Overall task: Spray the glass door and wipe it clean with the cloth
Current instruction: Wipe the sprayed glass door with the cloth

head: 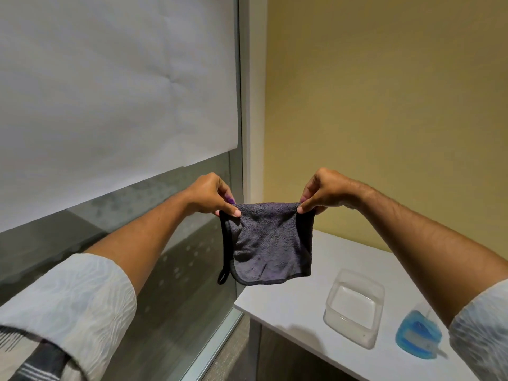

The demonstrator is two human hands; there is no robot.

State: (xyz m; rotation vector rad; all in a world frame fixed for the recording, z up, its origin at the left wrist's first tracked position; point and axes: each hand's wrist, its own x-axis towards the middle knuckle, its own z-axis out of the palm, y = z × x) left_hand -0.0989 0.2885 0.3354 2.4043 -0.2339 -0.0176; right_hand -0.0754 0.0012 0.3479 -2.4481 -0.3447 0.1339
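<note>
Left hand (210, 198) and right hand (320, 193) pinch a grey cloth (270, 243) taut beside the droplet-speckled glass door (192, 248); spraying appears done, wiping remains. Spray bottle (419, 335) rests on the worktop (302, 312).

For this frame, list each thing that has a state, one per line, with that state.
cloth: held up spread in the air, hanging from its top corners.
left hand: pinches the cloth's top left corner.
right hand: pinches the top right corner.
glass door: spotted with droplets, upper part covered by white paper.
clear container: on the white table, lidless.
spray bottle: on the table, untouched.
</note>
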